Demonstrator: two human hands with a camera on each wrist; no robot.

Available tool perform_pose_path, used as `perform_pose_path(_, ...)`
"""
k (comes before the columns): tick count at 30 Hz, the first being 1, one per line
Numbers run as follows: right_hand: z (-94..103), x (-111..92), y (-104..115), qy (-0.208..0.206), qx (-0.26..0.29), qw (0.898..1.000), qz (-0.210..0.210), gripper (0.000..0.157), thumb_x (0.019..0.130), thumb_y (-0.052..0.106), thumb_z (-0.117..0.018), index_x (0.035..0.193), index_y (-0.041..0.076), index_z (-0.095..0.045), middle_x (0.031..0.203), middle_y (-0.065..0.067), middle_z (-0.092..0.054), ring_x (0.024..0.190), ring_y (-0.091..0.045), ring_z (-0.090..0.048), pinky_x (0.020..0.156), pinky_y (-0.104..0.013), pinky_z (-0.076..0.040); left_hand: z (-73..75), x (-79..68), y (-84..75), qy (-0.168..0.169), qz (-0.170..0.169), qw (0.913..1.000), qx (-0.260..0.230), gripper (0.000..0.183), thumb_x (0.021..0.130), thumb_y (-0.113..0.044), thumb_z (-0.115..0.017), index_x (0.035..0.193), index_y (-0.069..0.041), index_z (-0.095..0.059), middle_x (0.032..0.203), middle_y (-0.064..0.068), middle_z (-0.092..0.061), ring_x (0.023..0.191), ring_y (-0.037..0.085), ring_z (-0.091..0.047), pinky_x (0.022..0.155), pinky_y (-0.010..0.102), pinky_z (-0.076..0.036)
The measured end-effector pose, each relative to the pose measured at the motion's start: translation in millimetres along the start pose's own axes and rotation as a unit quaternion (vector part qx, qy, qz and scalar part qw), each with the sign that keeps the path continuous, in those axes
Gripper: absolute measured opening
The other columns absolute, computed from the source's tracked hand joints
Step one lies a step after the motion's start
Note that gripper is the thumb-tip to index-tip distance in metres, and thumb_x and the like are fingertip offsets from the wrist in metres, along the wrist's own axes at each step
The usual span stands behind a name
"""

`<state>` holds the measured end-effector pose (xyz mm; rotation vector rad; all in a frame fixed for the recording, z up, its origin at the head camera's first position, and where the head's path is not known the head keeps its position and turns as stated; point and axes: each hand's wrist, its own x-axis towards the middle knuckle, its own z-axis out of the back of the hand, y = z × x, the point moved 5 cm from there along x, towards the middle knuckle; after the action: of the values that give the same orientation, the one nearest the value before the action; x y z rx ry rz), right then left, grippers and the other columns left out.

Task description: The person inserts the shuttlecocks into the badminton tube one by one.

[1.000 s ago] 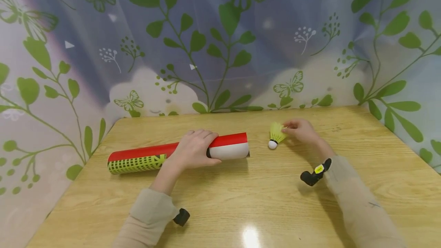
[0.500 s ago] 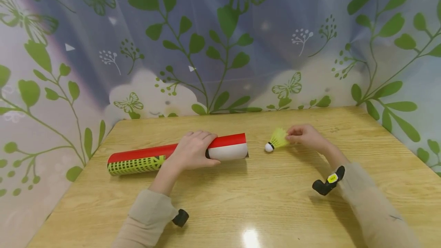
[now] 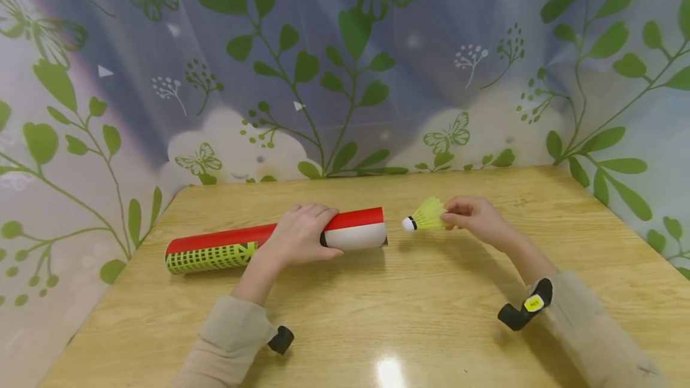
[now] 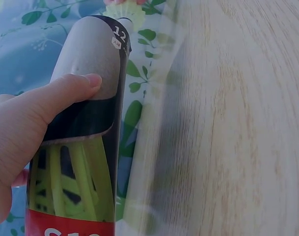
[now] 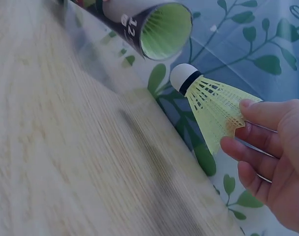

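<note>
My left hand (image 3: 299, 235) grips a red, white and yellow-green shuttlecock tube (image 3: 356, 231) around its middle, thumb along the near side. The tube lies sideways, its open end facing right. Looking into that end in the right wrist view, I see yellow-green skirt ribs inside the tube (image 5: 165, 32). My right hand (image 3: 477, 219) pinches a yellow shuttlecock (image 3: 427, 214) by the edge of its skirt between thumb and fingers. Its white cork (image 5: 182, 77) points left toward the tube's mouth, a short gap away.
The wooden table (image 3: 345, 322) spreads beneath both arms. Behind it hangs a curtain (image 3: 302, 76) printed with leaves and butterflies. A black wrist camera (image 3: 525, 307) is strapped at the right cuff, and another black camera (image 3: 281, 340) at the left one.
The right hand has turned the shuttlecock so its cork points left, and brought it closer to the tube's mouth. The left hand and the tube have stayed nearly still.
</note>
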<state>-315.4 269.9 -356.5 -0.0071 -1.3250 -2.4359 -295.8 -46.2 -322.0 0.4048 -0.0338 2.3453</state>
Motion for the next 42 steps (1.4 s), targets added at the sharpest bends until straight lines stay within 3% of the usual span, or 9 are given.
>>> perform_pose_path(10,-13.1,-5.8,24.0,-0.019,0.018,0.999,0.018,0.021,0.091,0.019,-0.06,0.1,-0.001,-0.062,0.089,-0.01,-0.063,0.076,-0.016,-0.063,0.069,-0.038,-0.049,2.1,0.4,1.2,-0.006,-0.003,1.0,0.004,0.069,0.071,-0.053,-0.071,0.122,-0.008,-0.058,0.116,0.004,-0.06,0.105,0.023,-0.054,0.088,0.042,-0.042)
perform_pose_path(19,-29.0,-2.4,41.5,-0.012,0.044,0.997,0.062,0.015,0.09,0.012,-0.06,0.097,-0.001,-0.064,0.088,-0.012,-0.062,0.077,-0.016,-0.062,0.068,-0.032,-0.05,1.8,-1.1,1.6,-0.007,0.003,1.0,0.0,0.069,0.071,-0.053,-0.071,0.122,-0.009,-0.058,0.116,0.004,-0.06,0.106,0.023,-0.054,0.089,0.042,-0.041)
perform_pose_path(29,-48.7,-4.2,57.7,-0.033,-0.012,0.994,0.107,0.008,0.087,0.011,-0.064,0.092,0.006,-0.069,0.094,-0.006,-0.065,0.082,-0.016,-0.06,0.068,-0.028,-0.05,3.7,-1.7,3.1,-0.016,0.007,0.9998,0.001,0.071,0.071,-0.054,-0.07,0.124,-0.009,-0.057,0.117,0.004,-0.06,0.107,0.023,-0.054,0.091,0.046,-0.04)
perform_pose_path(42,-64.4,2.0,64.8,-0.007,-0.002,0.993,0.115,0.011,0.087,0.007,-0.063,0.095,0.001,-0.068,0.101,-0.012,-0.065,0.087,-0.022,-0.061,0.076,-0.03,-0.05,9.0,-3.3,2.0,-0.045,-0.011,0.9988,0.013,0.069,0.071,-0.054,-0.069,0.122,-0.009,-0.058,0.114,0.004,-0.061,0.102,0.021,-0.056,0.084,0.041,-0.044)
